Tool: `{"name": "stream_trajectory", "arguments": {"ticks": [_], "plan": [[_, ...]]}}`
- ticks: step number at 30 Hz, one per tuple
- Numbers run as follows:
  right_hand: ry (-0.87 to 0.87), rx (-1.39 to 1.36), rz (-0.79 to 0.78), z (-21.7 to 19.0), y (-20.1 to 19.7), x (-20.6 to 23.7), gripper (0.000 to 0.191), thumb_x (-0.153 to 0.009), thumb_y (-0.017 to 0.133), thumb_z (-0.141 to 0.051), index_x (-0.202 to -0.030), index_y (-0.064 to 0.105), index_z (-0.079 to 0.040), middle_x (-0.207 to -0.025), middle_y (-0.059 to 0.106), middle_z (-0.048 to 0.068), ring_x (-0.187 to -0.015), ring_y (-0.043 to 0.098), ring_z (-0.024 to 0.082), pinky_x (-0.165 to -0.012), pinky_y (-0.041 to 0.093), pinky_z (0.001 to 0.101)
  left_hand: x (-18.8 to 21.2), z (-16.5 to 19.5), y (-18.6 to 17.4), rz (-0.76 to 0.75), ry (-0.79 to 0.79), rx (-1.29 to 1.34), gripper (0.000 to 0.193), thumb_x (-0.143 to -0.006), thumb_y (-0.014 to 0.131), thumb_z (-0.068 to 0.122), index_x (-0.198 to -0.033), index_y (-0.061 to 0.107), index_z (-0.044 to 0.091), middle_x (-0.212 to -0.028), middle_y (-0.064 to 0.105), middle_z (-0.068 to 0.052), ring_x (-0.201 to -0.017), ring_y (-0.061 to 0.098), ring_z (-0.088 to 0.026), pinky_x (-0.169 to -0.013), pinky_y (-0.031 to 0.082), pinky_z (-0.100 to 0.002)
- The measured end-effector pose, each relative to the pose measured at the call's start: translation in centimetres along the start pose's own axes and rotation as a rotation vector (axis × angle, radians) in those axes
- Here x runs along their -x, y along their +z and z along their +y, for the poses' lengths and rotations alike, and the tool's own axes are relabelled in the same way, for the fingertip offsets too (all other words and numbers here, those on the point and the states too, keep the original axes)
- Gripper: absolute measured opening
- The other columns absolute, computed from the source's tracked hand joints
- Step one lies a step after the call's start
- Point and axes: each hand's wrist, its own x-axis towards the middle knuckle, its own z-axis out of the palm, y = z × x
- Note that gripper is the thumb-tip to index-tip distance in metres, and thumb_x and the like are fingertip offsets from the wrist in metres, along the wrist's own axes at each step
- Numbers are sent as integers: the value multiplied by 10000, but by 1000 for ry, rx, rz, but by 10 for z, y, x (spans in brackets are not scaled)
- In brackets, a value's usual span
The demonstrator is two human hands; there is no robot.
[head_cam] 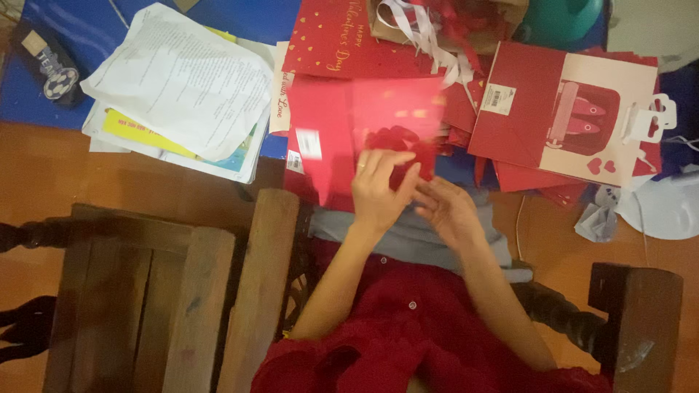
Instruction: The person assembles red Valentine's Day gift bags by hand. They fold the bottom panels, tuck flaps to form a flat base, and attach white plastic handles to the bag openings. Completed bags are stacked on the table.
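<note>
Your left hand [380, 193] pinched the lower edge of a red paper bag [364, 135], fingers closed over a dark red heart cut-out; the bag lay flat at the near edge of the worktop [44, 167], just above your lap. Your right hand [448, 211] touched the same spot, its grip blurred, so you couldn't tell its state. A stack of white papers [182, 80] crowded the left, a larger gift bag [568, 109] the right. A wooden chair [182, 291] hemmed your left elbow.
</note>
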Motion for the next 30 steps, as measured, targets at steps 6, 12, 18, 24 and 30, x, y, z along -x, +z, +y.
{"name": "stream_trajectory", "arguments": {"ticks": [6,12,18,24,30], "plan": [[-14,570,23,-7,37,10,367,-991,521,-163,-1319,597,-16,-1107,744,121,-912,789,225,-720,634,336,9,-24,24,-158,-228,-53,453,-797,860,291,-1120,622,81,-980,586,-88,-954,568,-279,-855,484,-423],[-96,1417,158,-55,76,28,314,-1045,520,-226,-1241,706,-67,-741,757,71,-620,725,155,-589,585,303,9,-34,34,-145,-217,-62,445,-786,844,241,-1087,570,61,-952,553,-97,-911,533,-287,-841,466,-436],[-789,1751,327,-128,74,-16,310,-1171,610,-289,-997,716,-55,-814,685,149,-718,674,279,-703,510,415,17,-41,29,-197,-265,27,422,-825,749,113,-1207,587,34,-1009,606,-121,-980,580,-308,-860,490,-430],[-1057,1990,309,-155,61,-97,343,-971,696,-277,-1207,710,-29,-1022,691,201,-862,679,409,-683,525,505,19,-41,14,-287,-204,121,370,-846,664,34,-1213,680,76,-1108,688,-121,-1065,649,-317,-938,534,-400],[-870,1987,434,-156,57,-115,244,-987,719,-304,-1074,726,-76,-1027,713,170,-896,688,408,-729,527,533,16,-38,7,-295,-317,15,134,-904,717,122,-1025,712,66,-1000,739,-131,-920,708,-314,-795,551,-400]]}}
